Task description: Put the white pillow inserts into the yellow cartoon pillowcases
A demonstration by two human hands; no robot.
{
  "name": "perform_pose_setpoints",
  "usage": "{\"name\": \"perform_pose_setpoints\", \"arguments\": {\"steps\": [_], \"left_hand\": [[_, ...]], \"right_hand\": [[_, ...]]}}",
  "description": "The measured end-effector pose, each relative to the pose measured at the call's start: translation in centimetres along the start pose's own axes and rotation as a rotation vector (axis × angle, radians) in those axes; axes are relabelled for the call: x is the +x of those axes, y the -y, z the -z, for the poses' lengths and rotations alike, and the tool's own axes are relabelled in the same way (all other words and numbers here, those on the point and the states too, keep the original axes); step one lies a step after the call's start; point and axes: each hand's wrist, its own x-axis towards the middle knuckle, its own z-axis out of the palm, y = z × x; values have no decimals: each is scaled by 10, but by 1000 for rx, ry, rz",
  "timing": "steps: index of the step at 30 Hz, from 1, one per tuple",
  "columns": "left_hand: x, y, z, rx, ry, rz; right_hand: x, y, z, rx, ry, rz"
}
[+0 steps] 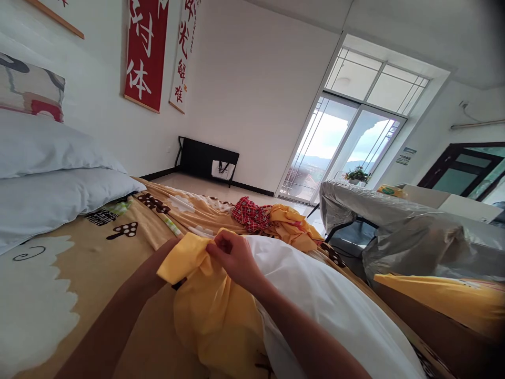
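We have the yellow pillowcase over the printed blanket, long axis running toward us from the right hand pinching its top edge, left forearm reaching behind, fingers hidden so can't tell, white pillow just right.

Bright daylight through glass doors

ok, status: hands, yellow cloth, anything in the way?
Right hand pinching yellow cloth. Left hand covered by it, grip unclear. Cloth bunched in folds. White pillow close alongside; no blockage seen.
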Motion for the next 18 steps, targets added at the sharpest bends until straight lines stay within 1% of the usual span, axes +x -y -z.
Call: {"name": "perform_pose_setpoints", "arguments": {"steps": [3,5,7,8,11,13,15,18], "left_hand": [[-3,-6,5,45,137,89],[-6,-6,8,55,189,145],[-7,-4,10,74,160,170],[-7,-3,10,91,116,141],[-6,-2,10,213,-7,-46],[-5,-6,7,276,-26,-145],[-6,-10,1,286,-19,-154],[-7,-13,-8,286,-39,-114]], "right_hand": [[3,1,1,168,-18,-71],[4,2,0,274,-10,-138],[3,4,0,352,29,-185],[3,4,-1,377,51,-198],[2,4,-1,408,68,-225],[2,3,-3,401,41,-229],[3,2,-7,407,24,-235],[2,2,-12,435,18,-256]]}}
